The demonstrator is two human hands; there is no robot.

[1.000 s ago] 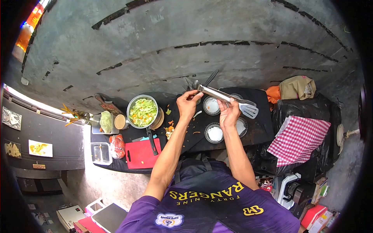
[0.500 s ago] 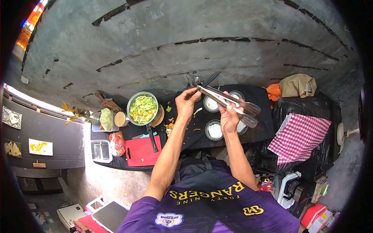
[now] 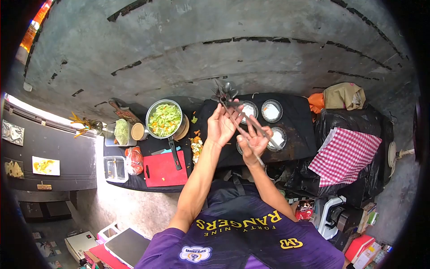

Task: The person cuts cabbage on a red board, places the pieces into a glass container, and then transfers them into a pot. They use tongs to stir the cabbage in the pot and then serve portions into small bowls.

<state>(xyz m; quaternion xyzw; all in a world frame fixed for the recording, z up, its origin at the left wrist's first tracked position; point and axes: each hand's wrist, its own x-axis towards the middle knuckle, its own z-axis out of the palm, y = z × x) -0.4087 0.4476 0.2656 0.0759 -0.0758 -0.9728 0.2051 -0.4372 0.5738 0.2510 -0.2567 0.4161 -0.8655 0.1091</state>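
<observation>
A pair of metal tongs (image 3: pixel 244 131) slants between my two hands, its two arms spread apart and somewhat blurred. My left hand (image 3: pixel 221 129) pinches near the joined end, with its palm partly turned up. My right hand (image 3: pixel 256 144) has its fingers around the arms farther down. Just beyond my left hand stands a bunch of dark spoons and forks (image 3: pixel 225 92); their holder is mostly hidden. Clear bowls with white contents lie behind and beside my right hand, among them one bowl (image 3: pixel 271 110) at the back and another bowl (image 3: pixel 277 138) nearer.
Left of my arms, a pan (image 3: pixel 152 130) of chopped cabbage and carrot sits near a red cutting board (image 3: pixel 165 168). Vegetable scraps (image 3: pixel 196 148) lie beside it. A container with cabbage (image 3: pixel 121 132) and a clear tray (image 3: pixel 115 169) are farther left. A checkered cloth (image 3: pixel 347 154) lies right.
The tongs have swung down and toward me, their arms now spread wider. My right hand has moved lower and left, and my left hand has turned more palm-up.
</observation>
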